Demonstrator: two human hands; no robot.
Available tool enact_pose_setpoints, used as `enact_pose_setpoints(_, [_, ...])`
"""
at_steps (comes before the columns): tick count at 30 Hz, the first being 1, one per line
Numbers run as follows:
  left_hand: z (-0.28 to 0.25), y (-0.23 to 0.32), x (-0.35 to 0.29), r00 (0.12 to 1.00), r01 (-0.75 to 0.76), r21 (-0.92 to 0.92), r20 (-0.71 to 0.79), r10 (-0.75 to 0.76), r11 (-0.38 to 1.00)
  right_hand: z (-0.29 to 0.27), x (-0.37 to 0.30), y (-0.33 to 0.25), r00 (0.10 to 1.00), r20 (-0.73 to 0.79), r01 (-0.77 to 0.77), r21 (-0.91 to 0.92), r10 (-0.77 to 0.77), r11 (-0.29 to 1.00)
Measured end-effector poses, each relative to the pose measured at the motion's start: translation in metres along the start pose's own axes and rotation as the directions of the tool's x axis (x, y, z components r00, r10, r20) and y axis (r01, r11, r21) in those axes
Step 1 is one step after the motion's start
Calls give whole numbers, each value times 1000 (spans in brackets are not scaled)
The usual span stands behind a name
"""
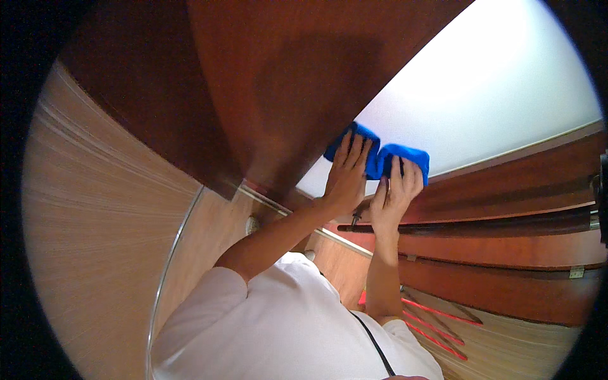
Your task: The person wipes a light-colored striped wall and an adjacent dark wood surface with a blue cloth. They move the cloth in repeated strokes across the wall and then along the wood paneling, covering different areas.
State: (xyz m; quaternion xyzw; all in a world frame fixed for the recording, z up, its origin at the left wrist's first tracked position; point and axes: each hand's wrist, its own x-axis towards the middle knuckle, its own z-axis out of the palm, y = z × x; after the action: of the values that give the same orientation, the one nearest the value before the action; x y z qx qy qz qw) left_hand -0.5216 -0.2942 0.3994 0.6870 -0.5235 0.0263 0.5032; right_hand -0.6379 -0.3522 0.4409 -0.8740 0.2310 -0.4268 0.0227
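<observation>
A folded blue cloth bends in the middle between my two hands, close to a bright white panel. My left hand grips the cloth's left part, its fingers laid over the cloth near the edge of a reddish-brown wooden panel. My right hand has its fingers curled over the right part of the same cloth, thumb on the near side. Both arms reach forward from white sleeves. Whether the cloth touches the white panel I cannot tell.
Reddish-brown wooden boards run along the right, with a dark rod between them. Thin red bars show at the lower right. At the left is a pale wood-grain surface with a shiny metal edge.
</observation>
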Motion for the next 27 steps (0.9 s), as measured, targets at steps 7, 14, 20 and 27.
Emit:
enact_pose_setpoints(7, [-9,31,66,933,-260,77,-235,271,963,-24,66,0,963,-257,52,-97,-75,994])
enact_pose_setpoints(14, [-38,35,57,969,-171,139,-155,192,975,-29,65,-25,998,-46,43,-129,-50,991])
enact_pose_setpoints(20, [-62,85,119,873,-344,48,-352,338,938,-74,128,-18,919,-370,29,-284,-137,958])
enact_pose_setpoints(27, [-73,83,107,892,-289,134,-322,317,948,-75,128,-38,956,-193,145,-339,-219,929])
